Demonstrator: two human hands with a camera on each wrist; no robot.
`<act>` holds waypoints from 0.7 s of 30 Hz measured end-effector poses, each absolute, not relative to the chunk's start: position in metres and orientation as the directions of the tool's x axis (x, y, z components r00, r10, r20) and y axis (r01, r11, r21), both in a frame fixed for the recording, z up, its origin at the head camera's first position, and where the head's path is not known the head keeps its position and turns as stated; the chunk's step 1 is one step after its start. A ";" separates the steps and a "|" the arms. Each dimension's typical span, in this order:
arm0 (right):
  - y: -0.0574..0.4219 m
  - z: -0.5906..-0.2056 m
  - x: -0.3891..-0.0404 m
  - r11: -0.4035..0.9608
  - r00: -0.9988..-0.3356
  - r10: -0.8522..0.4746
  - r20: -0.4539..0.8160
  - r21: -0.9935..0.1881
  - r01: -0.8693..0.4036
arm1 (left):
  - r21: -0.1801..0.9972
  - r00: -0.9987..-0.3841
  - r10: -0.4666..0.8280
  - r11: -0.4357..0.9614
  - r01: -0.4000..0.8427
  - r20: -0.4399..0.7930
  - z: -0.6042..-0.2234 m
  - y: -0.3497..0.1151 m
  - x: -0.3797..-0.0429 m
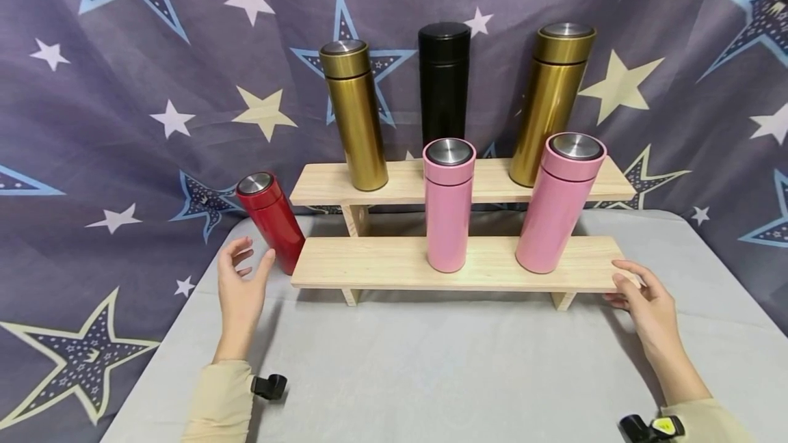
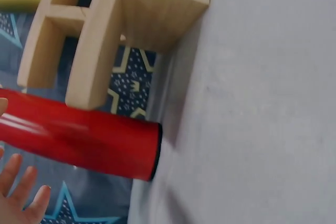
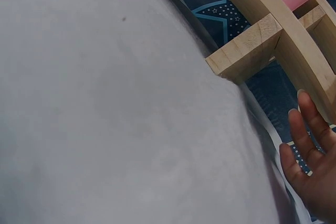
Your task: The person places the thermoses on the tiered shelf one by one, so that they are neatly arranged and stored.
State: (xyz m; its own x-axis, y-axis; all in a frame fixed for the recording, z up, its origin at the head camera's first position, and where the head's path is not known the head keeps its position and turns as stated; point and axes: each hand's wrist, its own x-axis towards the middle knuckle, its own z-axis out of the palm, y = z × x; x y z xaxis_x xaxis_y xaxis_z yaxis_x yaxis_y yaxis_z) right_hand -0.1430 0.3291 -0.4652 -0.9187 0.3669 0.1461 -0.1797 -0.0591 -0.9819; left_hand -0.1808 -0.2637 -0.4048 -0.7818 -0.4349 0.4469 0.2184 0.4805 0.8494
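Observation:
In the head view my left hand is beside a red thermos with a steel-topped lid, its fingers spread and softly bent around a gap. That thermos stands on the table against the left end of the wooden two-step rack. Seen from the left wrist, the fingers lie apart from the red body. My right hand is at the right end of the lower step, thumb and index finger overlapping its corner. Its other fingers extend loosely below the board in the right wrist view.
Two pink thermoses, a middle one and a right one, stand on the lower step. Behind them the upper step bears gold thermoses and a black thermos. A star-patterned curtain hangs behind the grey-covered table.

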 end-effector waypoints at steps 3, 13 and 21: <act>0.329 -0.465 -0.143 -0.062 -0.919 0.366 0.149 -0.981 -0.184 | 0.855 -0.767 -0.456 0.467 0.226 0.452 -0.407 -0.268 -0.183; 0.328 -0.465 -0.142 -0.063 -0.917 0.369 0.152 -0.980 -0.188 | 0.865 -0.791 -0.443 0.456 0.208 0.423 -0.416 -0.278 -0.198; 0.328 -0.466 -0.142 -0.059 -0.917 0.371 0.148 -0.982 -0.182 | 0.873 -0.822 -0.397 0.433 0.224 0.408 -0.418 -0.281 -0.213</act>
